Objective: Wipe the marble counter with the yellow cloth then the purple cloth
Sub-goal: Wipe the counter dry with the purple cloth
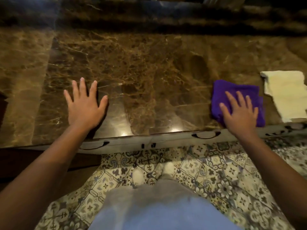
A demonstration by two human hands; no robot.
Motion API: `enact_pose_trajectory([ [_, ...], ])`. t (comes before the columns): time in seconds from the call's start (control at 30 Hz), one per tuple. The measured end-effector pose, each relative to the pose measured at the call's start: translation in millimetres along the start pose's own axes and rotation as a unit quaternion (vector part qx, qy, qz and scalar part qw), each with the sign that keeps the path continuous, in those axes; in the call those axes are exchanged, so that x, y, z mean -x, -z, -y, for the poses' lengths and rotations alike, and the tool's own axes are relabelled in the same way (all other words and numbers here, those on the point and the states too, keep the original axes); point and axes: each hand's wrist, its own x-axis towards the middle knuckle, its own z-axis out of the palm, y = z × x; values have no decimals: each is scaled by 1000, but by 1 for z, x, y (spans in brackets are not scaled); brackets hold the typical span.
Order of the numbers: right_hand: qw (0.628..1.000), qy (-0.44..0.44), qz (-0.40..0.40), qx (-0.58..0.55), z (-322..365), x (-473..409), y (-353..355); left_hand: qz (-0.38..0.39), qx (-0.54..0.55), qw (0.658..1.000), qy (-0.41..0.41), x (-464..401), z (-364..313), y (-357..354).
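The brown marble counter (pixel 149 77) fills the upper half of the head view. My left hand (pixel 84 105) lies flat on the bare marble at the left, fingers spread, holding nothing. My right hand (pixel 239 112) presses flat on a folded purple cloth (pixel 232 90) near the counter's front edge at the right. Its fingers are spread on top of the cloth, not curled around it. A pale yellow cloth (pixel 287 95) lies flat on the counter just right of the purple one, untouched.
The counter's front edge runs above white drawer fronts with dark handles (pixel 206 135). A raised dark marble ledge (pixel 149 17) bounds the back. Below is a patterned tile floor (pixel 216 176), with my legs and feet in the middle.
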Motion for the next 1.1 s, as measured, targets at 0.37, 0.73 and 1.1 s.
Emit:
enact_pose_trajectory([
  [0.37, 980, 197, 20, -3, 167, 31, -33, -13, -4, 1000, 12, 2, -4, -2],
  [0.73, 1000, 1, -8, 1, 12, 2, -9, -19, -10, 1000, 13, 0, -4, -7],
  [1.1, 999, -28, 8, -38, 145, -156, -2, -31, -8, 999, 15, -1, -4, -7],
])
